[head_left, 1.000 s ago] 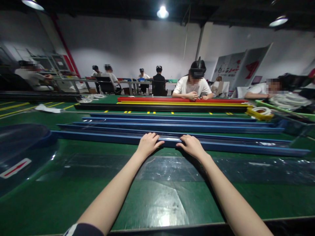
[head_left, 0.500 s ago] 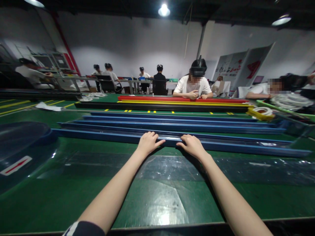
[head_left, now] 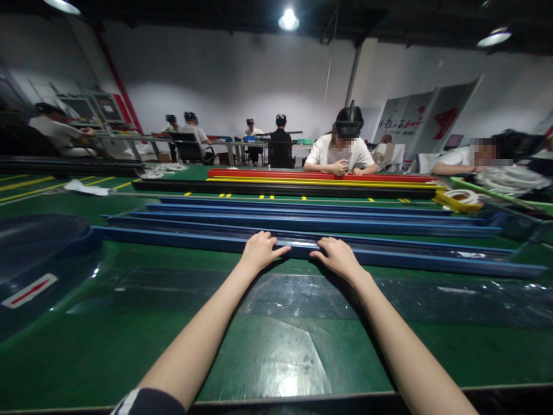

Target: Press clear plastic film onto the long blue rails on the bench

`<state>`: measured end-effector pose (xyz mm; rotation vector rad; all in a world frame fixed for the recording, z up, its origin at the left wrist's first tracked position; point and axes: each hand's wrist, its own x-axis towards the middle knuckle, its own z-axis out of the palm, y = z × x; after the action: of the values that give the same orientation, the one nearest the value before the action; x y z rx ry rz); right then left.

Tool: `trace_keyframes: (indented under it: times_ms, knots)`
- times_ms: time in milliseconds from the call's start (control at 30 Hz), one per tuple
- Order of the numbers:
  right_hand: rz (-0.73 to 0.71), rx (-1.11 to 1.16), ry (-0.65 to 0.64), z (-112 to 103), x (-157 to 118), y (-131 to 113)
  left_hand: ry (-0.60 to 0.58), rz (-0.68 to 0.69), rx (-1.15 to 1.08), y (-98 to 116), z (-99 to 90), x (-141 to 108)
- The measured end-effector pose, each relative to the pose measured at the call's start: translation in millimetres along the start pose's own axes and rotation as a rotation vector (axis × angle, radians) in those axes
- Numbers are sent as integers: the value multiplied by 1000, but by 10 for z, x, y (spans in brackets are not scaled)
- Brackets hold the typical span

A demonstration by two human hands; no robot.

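Both my hands are on the nearest of several long blue plastic channels (head_left: 401,257), which lies crosswise on the green tabletop (head_left: 173,346). My left hand (head_left: 259,251) bends its fingers over the channel's near wall, its thumb pointing inward along the edge. A short stretch to the right, my right hand (head_left: 337,255) grips the same wall, thumb turned toward the left. Some fingertips are hidden inside the channel. Between my forearms and the channel runs a flat strip of clear plastic film (head_left: 298,297).
Behind lie more blue channels (head_left: 324,221), then black (head_left: 280,188), yellow (head_left: 319,180) and red (head_left: 276,173) lengths. A clear, curled plastic sheet (head_left: 43,248) bulges at left. White coils (head_left: 462,197) sit at right. A person (head_left: 341,153) leans on the table opposite.
My hands and the channel stay in place. In the background, a dark bar now shows beside the person in black.
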<state>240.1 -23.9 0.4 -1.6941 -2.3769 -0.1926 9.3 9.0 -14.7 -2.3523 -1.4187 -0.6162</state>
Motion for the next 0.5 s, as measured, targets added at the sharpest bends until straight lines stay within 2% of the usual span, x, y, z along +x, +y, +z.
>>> trace_keyframes:
  times_ms: [267,500]
  knots:
    - [-4,-1,-2,13,3,7,6,-16,-15,9,1,11]
    - [-10,4,6,8,3,-9,32,82,-9,64,-59,-22]
